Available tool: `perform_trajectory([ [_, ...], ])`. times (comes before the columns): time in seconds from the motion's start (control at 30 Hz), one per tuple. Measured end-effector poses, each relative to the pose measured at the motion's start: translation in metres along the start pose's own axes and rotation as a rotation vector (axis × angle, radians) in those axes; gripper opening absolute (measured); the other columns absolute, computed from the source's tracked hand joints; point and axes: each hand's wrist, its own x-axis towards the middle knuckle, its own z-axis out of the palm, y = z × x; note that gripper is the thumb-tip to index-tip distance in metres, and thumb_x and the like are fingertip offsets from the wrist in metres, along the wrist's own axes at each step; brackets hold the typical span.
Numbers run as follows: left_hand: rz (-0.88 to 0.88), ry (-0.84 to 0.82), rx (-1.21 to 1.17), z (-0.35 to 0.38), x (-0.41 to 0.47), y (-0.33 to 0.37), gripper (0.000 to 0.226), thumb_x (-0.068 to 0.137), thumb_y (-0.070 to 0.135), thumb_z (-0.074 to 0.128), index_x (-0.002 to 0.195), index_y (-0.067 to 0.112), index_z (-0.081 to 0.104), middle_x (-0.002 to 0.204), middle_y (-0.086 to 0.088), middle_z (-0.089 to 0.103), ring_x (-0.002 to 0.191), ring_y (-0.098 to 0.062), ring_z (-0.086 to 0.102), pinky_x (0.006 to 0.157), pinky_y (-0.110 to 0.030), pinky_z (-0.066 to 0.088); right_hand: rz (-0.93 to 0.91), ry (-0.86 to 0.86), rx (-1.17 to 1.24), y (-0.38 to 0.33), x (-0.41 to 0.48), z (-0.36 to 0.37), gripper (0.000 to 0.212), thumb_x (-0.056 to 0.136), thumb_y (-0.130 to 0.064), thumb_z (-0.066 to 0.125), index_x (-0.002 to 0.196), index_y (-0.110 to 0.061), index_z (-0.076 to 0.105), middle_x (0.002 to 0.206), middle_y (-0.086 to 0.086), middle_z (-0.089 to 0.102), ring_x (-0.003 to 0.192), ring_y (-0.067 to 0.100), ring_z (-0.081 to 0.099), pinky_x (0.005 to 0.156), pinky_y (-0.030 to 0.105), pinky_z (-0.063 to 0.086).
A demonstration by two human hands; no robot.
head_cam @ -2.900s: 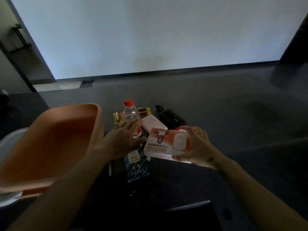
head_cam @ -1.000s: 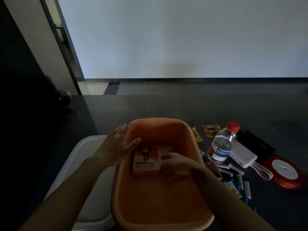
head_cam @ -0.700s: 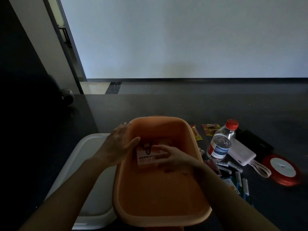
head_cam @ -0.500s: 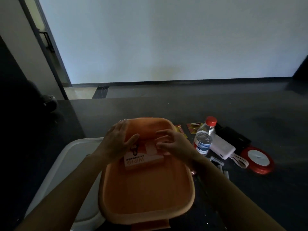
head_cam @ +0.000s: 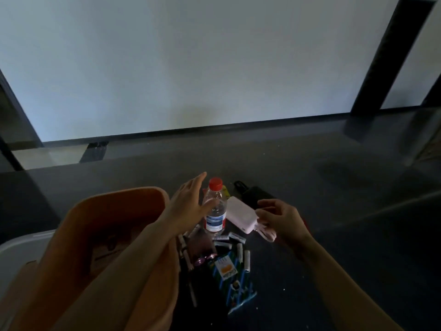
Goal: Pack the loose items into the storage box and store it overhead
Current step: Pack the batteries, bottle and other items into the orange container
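Observation:
The orange storage box point(head_cam: 114, 211) stands at the left, with the orange-and-white WiFi carton point(head_cam: 112, 244) lying dimly inside it. My left hand point(head_cam: 191, 206) reaches over the box's right rim with fingers straight, its thumb against the clear red-capped water bottle point(head_cam: 214, 211), which stands upright. My right hand point(head_cam: 281, 218) pinches the near end of the pale pink power bank point(head_cam: 241, 216), whose strap point(head_cam: 266, 232) hangs under my fingers. Several white batteries point(head_cam: 238, 249) and a blue-green blister pack point(head_cam: 229, 275) lie in front of the bottle.
A white lid point(head_cam: 19, 249) lies under the box at the left. A black pouch point(head_cam: 255, 194) sits behind the power bank, and a pen point(head_cam: 188, 266) lies beside the box. The dark tabletop point(head_cam: 334, 211) runs back to a white wall.
The WiFi carton went from my right hand into the box. Both hands left the box and moved right: the left to the bottle, the right onto the power bank.

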Motion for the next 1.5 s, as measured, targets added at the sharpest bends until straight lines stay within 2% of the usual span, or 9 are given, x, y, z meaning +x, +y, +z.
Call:
perform_trajectory([
  [0.17, -0.122, 0.036, -0.116, 0.028, 0.029, 0.021, 0.076, 0.083, 0.034, 0.062, 0.143, 0.017, 0.020, 0.138, -0.014, 0.043, 0.122, -0.027, 0.046, 0.098, -0.044, 0.042, -0.008, -0.108, -0.042, 0.013, 0.029, -0.028, 0.028, 0.082, -0.020, 0.064, 0.109, -0.022, 0.056, 0.098, -0.003, 0.065, 0.085, 0.013, 0.065, 0.065, 0.022, 0.052],
  [0.3, -0.175, 0.227, -0.134, 0.035, 0.034, 0.022, 0.055, 0.080, 0.022, 0.068, 0.130, 0.014, 0.046, 0.119, -0.013, 0.060, 0.104, -0.022, 0.057, 0.081, -0.027, 0.045, -0.045, -0.207, -0.024, 0.017, 0.045, -0.033, 0.024, 0.084, -0.021, 0.061, 0.106, -0.025, 0.054, 0.095, -0.007, 0.063, 0.082, 0.008, 0.063, 0.057, 0.014, 0.046],
  [0.67, -0.095, 0.655, -0.127, -0.069, 0.008, 0.040, 0.041, 0.076, 0.023, 0.071, 0.113, 0.010, 0.060, 0.102, -0.002, 0.064, 0.093, -0.010, 0.058, 0.073, -0.002, 0.040, -0.267, -0.409, 0.076, -0.049, 0.043, 0.033, 0.049, 0.077, -0.021, 0.068, 0.122, -0.023, 0.049, 0.114, -0.005, 0.058, 0.100, 0.007, 0.058, 0.074, 0.019, 0.050],
  [0.8, -0.100, 0.775, -0.164, -0.109, -0.019, 0.032, 0.036, 0.073, 0.024, 0.074, 0.107, 0.018, 0.064, 0.097, 0.009, 0.065, 0.092, -0.006, 0.060, 0.078, -0.018, 0.049, -0.391, -0.497, 0.152, -0.094, 0.019, 0.082, 0.062, 0.074, -0.022, 0.071, 0.130, -0.024, 0.045, 0.117, -0.007, 0.055, 0.103, 0.008, 0.058, 0.080, 0.024, 0.052],
  [1.0, -0.154, 0.657, -0.170, -0.136, -0.063, -0.009, 0.034, 0.076, 0.032, 0.069, 0.109, 0.026, 0.061, 0.096, 0.015, 0.061, 0.091, 0.002, 0.057, 0.074, -0.015, 0.045, -0.483, -0.552, 0.076, -0.118, -0.010, 0.154, 0.069, 0.073, -0.023, 0.072, 0.134, -0.028, 0.040, 0.132, -0.001, 0.047, 0.102, 0.016, 0.059, 0.081, 0.033, 0.055],
  [1.17, -0.149, 0.533, -0.210, -0.129, -0.095, -0.054, 0.031, 0.079, 0.032, 0.066, 0.109, 0.023, 0.060, 0.091, 0.016, 0.060, 0.084, 0.008, 0.058, 0.068, -0.006, 0.046, -0.555, -0.533, -0.105, -0.097, -0.020, 0.205, 0.064, 0.070, -0.025, 0.076, 0.127, -0.022, 0.047, 0.103, -0.023, 0.050, 0.087, -0.013, 0.052, 0.069, 0.004, 0.044],
  [1.33, -0.041, 0.401, -0.154, -0.127, -0.113, -0.099, 0.024, 0.092, 0.027, 0.050, 0.109, 0.013, 0.058, 0.095, 0.004, 0.060, 0.081, 0.001, 0.058, 0.068, -0.006, 0.045, -0.550, -0.518, -0.267, -0.075, -0.018, 0.231, 0.060, 0.070, -0.029, 0.075, 0.124, -0.025, 0.049, 0.116, -0.004, 0.062, 0.090, -0.008, 0.055, 0.069, 0.006, 0.043],
  [1.43, -0.158, 0.418, -0.097, -0.131, -0.115, -0.131, 0.026, 0.099, 0.023, 0.036, 0.109, 0.010, 0.055, 0.089, -0.004, 0.061, 0.072, -0.005, 0.057, 0.060, -0.008, 0.045, -0.598, -0.538, -0.353, -0.069, -0.020, 0.234, 0.056, 0.071, -0.028, 0.073, 0.118, -0.037, 0.046, 0.110, -0.002, 0.067, 0.077, -0.025, 0.051, 0.063, -0.004, 0.037],
  [1.5, -0.220, 0.393, -0.034, -0.131, -0.115, -0.150, 0.024, 0.099, 0.026, 0.033, 0.101, 0.014, 0.053, 0.084, -0.004, 0.058, 0.068, -0.009, 0.056, 0.057, -0.017, 0.043, -0.641, -0.543, -0.514, -0.063, -0.020, 0.235, 0.055, 0.073, -0.029, 0.071, 0.122, -0.035, 0.045, 0.114, 0.001, 0.064, 0.081, -0.019, 0.053, 0.063, -0.001, 0.038],
])
